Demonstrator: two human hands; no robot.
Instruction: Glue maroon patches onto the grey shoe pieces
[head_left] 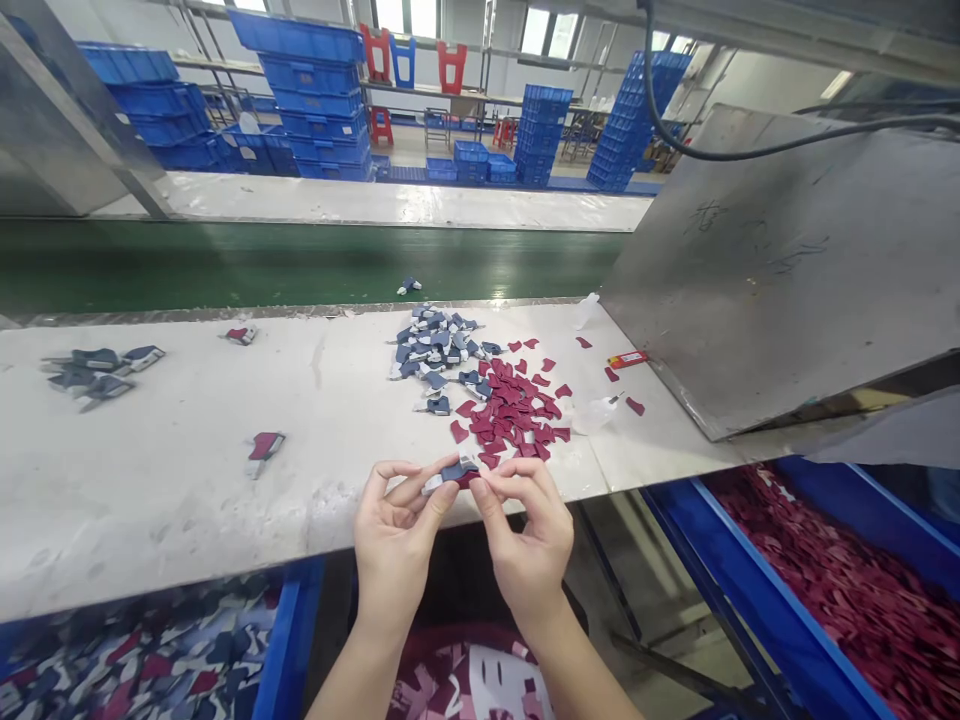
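My left hand (394,535) pinches a small navy-and-white plastic piece (450,472) above the table's front edge. My right hand (531,530) grips the other end of it, thumb and forefinger on a maroon flat piece (466,480) along its near side. Whether the two parts are joined cannot be made out. Just beyond my fingers lies a heap of maroon flat pieces (514,405), touching a heap of navy-and-white pieces (439,345) farther back.
On the left of the white table (187,450) lie a navy cluster (97,372) and two maroon-faced pieces, the nearer one (266,446) alone. A metal panel (795,260) leans at right. Blue bins (765,610) flank me below. A green belt (300,262) runs behind.
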